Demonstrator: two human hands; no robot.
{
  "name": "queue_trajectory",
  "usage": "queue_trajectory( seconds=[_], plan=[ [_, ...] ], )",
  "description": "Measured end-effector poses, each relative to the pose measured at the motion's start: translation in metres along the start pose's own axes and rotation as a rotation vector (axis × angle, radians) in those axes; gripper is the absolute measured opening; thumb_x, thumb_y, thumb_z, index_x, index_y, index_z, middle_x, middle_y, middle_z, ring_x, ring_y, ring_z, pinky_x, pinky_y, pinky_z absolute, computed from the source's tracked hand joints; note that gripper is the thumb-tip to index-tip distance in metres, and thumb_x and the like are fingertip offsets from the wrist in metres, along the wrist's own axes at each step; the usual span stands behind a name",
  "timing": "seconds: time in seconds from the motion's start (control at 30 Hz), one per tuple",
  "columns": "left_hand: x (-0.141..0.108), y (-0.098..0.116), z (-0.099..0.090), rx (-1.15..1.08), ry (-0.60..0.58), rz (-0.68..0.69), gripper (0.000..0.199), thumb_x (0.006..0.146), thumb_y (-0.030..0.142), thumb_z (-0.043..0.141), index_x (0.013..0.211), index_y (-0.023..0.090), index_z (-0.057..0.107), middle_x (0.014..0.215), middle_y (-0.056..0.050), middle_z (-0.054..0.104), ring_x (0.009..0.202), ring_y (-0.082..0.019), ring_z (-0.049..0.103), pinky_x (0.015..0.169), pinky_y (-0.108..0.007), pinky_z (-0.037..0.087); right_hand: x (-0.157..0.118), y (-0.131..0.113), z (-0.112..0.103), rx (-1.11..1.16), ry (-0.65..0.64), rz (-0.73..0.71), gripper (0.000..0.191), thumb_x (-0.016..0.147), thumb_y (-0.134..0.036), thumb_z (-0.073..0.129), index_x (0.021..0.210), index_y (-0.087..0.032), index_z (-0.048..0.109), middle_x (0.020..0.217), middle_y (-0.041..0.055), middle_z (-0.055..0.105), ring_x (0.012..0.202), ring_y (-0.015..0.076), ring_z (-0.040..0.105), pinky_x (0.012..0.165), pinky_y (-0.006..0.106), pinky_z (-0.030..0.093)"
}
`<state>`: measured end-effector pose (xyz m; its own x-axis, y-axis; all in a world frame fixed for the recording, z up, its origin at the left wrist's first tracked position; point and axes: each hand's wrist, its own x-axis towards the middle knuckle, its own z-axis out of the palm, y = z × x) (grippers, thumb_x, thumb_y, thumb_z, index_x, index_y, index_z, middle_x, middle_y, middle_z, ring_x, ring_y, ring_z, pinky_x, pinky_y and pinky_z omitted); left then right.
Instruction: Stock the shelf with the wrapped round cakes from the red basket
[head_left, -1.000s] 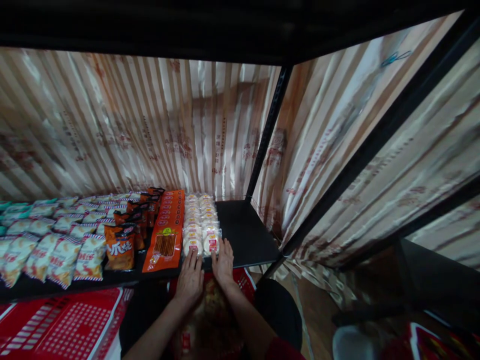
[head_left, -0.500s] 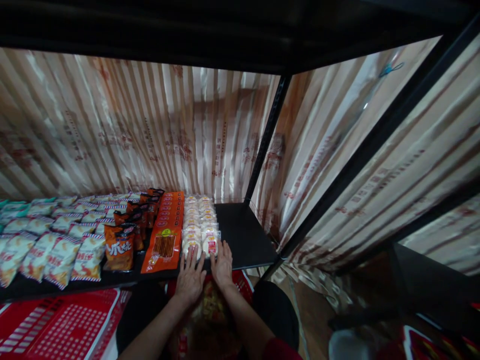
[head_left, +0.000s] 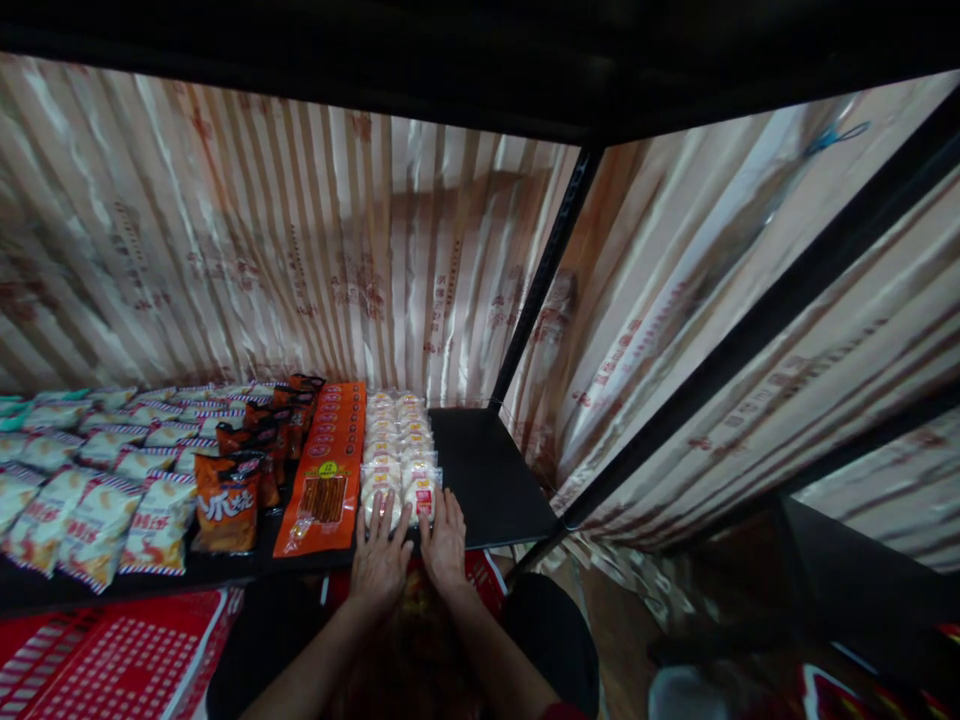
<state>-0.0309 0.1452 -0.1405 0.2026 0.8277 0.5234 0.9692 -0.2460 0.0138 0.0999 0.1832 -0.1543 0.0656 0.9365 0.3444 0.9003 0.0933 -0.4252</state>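
Long orange snack pack (head_left: pixel 324 470) flat on black shelf (head_left: pixel 491 470), beside upright orange bags (head_left: pixel 225 500). Farther left, rows of white chip bags (head_left: pixel 97 480) with striped edges. Striped satin curtain (head_left: pixel 300 250) behind. Red perforated basket (head_left: pixel 112 660) below the shelf front.

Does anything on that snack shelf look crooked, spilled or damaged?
Nothing stands out. The white bun packs, orange strip packs and chip bags lie in tidy rows on the black shelf. Both hands, left and right, rest flat against the front bun packs.
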Motion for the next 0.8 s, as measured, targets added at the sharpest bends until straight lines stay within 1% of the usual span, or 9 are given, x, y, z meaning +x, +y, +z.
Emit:
queue_trajectory(
  seconds=[0.17,0.3,0.47,0.57,0.7,0.8],
  plan=[
    [0.001,0.002,-0.001,-0.027,-0.010,-0.031,0.056,0.085,0.035,0.043,0.138,0.024,0.032,0.144,-0.011,0.033,0.135,-0.030,0.022,0.107,-0.051,0.017,0.001,-0.005,-0.002,-0.018,-0.055,0.019,0.051,0.089,-0.031,0.030,0.132,-0.007,0.042,0.138,0.0172,0.041,0.129,0.0266,0.034,0.102,0.041,0.031],
    [0.003,0.004,-0.005,-0.045,-0.008,-0.043,0.056,0.084,0.037,0.044,0.138,0.023,0.034,0.144,-0.011,0.033,0.135,-0.030,0.024,0.108,-0.052,0.015,0.002,-0.005,-0.007,0.032,-0.064,0.019,0.052,0.089,-0.032,0.029,0.134,-0.008,0.040,0.140,0.0169,0.038,0.131,0.0259,0.031,0.103,0.042,0.031],
    [0.002,0.004,-0.004,-0.065,-0.007,-0.070,0.054,0.083,0.035,0.046,0.136,0.028,0.037,0.144,-0.010,0.034,0.134,-0.032,0.026,0.107,-0.053,0.018,0.004,-0.001,-0.011,0.152,-0.035,0.040,0.056,0.088,-0.036,0.029,0.135,-0.006,0.037,0.139,0.0180,0.039,0.131,0.0251,0.032,0.103,0.041,0.032],
    [0.004,0.003,-0.001,-0.082,0.016,-0.060,0.053,0.083,0.036,0.047,0.135,0.028,0.040,0.144,-0.010,0.034,0.134,-0.032,0.025,0.107,-0.053,0.016,0.007,-0.001,-0.011,0.201,-0.010,0.063,0.058,0.088,-0.039,0.031,0.135,-0.007,0.036,0.139,0.0178,0.039,0.131,0.0251,0.032,0.104,0.042,0.032],
    [0.018,0.001,0.002,-0.074,0.080,-0.048,0.050,0.084,0.034,0.044,0.133,0.022,0.044,0.143,-0.012,0.035,0.135,-0.029,0.025,0.110,-0.050,0.012,0.023,-0.010,-0.018,0.222,0.012,0.014,0.058,0.090,-0.039,0.027,0.136,-0.005,0.034,0.143,0.0178,0.033,0.135,0.0233,0.026,0.106,0.041,0.030],
    [0.029,-0.003,0.006,-0.055,0.117,-0.035,0.048,0.085,0.031,0.041,0.131,0.017,0.045,0.142,-0.013,0.037,0.135,-0.026,0.024,0.111,-0.048,0.011,0.048,-0.022,-0.026,0.178,-0.004,-0.089,0.056,0.091,-0.035,0.025,0.136,-0.002,0.034,0.145,0.0183,0.028,0.137,0.0225,0.020,0.108,0.041,0.028]
  ],
)
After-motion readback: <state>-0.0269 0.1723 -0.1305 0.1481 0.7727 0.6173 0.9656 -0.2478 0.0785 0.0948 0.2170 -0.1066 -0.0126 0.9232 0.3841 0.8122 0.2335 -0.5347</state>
